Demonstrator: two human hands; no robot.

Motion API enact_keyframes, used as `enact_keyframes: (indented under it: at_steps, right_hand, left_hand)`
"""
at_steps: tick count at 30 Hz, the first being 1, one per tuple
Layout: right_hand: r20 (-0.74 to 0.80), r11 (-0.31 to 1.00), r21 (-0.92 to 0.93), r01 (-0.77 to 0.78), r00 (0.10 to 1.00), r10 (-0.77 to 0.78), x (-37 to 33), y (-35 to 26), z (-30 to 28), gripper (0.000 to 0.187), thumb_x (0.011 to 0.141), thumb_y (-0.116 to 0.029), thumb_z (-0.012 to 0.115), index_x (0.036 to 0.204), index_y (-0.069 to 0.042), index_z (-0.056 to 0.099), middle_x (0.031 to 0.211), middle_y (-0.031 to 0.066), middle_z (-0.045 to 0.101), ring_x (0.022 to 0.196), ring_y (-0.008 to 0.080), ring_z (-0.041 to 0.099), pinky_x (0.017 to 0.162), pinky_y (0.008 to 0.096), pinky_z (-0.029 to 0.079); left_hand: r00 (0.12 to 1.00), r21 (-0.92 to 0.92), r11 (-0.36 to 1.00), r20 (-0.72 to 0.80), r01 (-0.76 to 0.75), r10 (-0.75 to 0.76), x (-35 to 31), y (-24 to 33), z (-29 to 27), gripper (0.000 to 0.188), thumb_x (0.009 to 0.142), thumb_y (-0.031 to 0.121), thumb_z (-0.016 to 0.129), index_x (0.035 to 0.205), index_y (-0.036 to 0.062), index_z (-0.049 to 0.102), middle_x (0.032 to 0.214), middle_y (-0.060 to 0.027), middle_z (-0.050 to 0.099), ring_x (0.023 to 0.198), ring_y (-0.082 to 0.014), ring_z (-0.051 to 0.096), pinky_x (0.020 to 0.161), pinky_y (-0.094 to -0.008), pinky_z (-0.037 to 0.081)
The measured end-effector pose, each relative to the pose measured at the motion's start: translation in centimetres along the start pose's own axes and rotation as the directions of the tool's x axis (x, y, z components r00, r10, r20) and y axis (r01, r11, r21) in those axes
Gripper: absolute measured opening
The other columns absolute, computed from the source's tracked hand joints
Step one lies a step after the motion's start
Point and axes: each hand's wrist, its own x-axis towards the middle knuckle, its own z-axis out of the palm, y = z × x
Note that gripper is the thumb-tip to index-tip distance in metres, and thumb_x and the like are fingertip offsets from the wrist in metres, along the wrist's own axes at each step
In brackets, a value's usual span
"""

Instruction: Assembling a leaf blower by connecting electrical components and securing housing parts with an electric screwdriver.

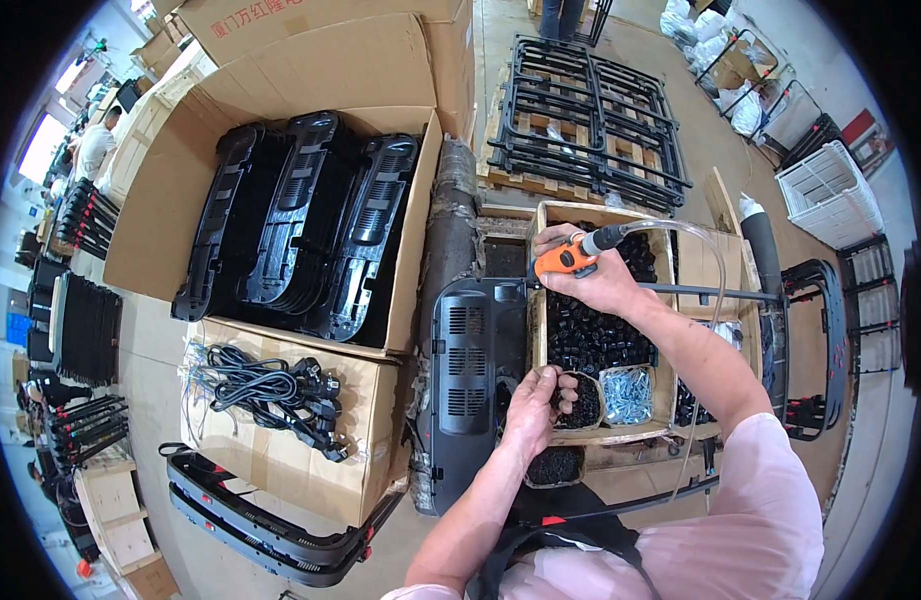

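Note:
My right hand [613, 284] is wrapped round an orange-and-black air screwdriver [564, 262], whose tip end points toward the upper right corner of a black vented plastic panel [468, 395]. From the tool's rear a clear air hose [722, 290] loops down past my right forearm. Fingers curled together, my left hand [537, 405] is beside the panel's right edge, next to a small tub of black screws [583, 408]; whatever it pinches is too small to make out. Silvery screws [627, 396] fill the neighbouring tub. Black plastic parts [596, 335] heap in the wooden tray [664, 425] behind.
Left of the panel stands an open carton [161, 215] of stacked black panels [291, 235]. Coiled black power cords [266, 390] lie on a lower carton. Curved black frames [266, 530] rest near the floor; more frames [591, 125] lie on a pallet ahead.

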Motion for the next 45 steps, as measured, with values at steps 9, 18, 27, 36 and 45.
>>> enact_keyframes:
  at_steps: [9, 18, 27, 36, 45]
  right_hand:
    - [0.042, 0.989, -0.143, 0.033, 0.999, -0.028, 0.8, 0.5, 0.4, 0.036, 0.079, -0.015, 0.084, 0.112, -0.006, 0.072, 0.097, 0.0034, 0.072, 0.09, 0.016, 0.068, 0.087, 0.0332, 0.056]
    - [0.068, 0.991, -0.099, 0.087, 0.994, -0.081, 1.0, 1.4, 0.2, 0.04, 0.077, -0.014, 0.084, 0.114, -0.005, 0.072, 0.098, 0.0046, 0.073, 0.091, 0.0169, 0.068, 0.088, 0.0343, 0.056]
    - [0.071, 0.994, -0.11, 0.027, 0.997, -0.02, 0.7, 0.1, 0.7, 0.046, 0.078, -0.013, 0.084, 0.122, -0.007, 0.069, 0.111, 0.0079, 0.074, 0.101, 0.0177, 0.07, 0.096, 0.0362, 0.056]
    - [0.126, 0.98, 0.198, 0.022, 0.991, -0.048, -2.7, -4.5, -0.1, 0.055, 0.086, -0.019, 0.086, 0.133, -0.004, 0.062, 0.123, 0.0095, 0.072, 0.119, 0.0203, 0.067, 0.109, 0.0391, 0.053]
    - [0.152, 0.985, 0.167, 0.036, 0.986, -0.062, -2.3, -4.5, 0.7, 0.056, 0.087, -0.023, 0.085, 0.134, -0.004, 0.062, 0.128, 0.0102, 0.069, 0.123, 0.021, 0.066, 0.11, 0.0392, 0.052]
  left_hand:
    - [0.995, 0.011, 0.996, -0.049, -0.09, 0.091, 1.9, 1.4, -0.2, 0.03, 0.109, 0.028, 0.063, 0.125, 0.0035, 0.068, 0.107, -0.0062, 0.074, 0.087, -0.0151, 0.069, 0.073, -0.027, 0.055]
    - [0.991, -0.069, 0.992, -0.091, -0.106, 0.1, 2.6, 2.6, 0.0, 0.031, 0.112, 0.033, 0.056, 0.116, 0.0039, 0.067, 0.103, -0.0076, 0.072, 0.083, -0.0168, 0.067, 0.069, -0.0286, 0.055]
    - [0.984, -0.022, 0.988, -0.101, -0.15, 0.147, 3.0, 3.2, -0.6, 0.029, 0.111, 0.03, 0.058, 0.12, 0.0043, 0.069, 0.096, -0.0015, 0.07, 0.08, -0.012, 0.063, 0.068, -0.025, 0.053]
    - [0.973, -0.477, 0.859, -0.211, -0.184, 0.091, 5.9, 6.9, 0.2, 0.028, 0.109, 0.039, 0.058, 0.115, 0.0127, 0.065, 0.084, 0.0034, 0.063, 0.07, -0.0115, 0.056, 0.059, -0.0242, 0.048]
    - [0.987, -0.592, 0.79, -0.107, -0.161, 0.121, 7.5, 7.9, 0.1, 0.028, 0.11, 0.04, 0.057, 0.113, 0.0136, 0.065, 0.083, 0.0037, 0.061, 0.069, -0.0122, 0.056, 0.059, -0.025, 0.049]
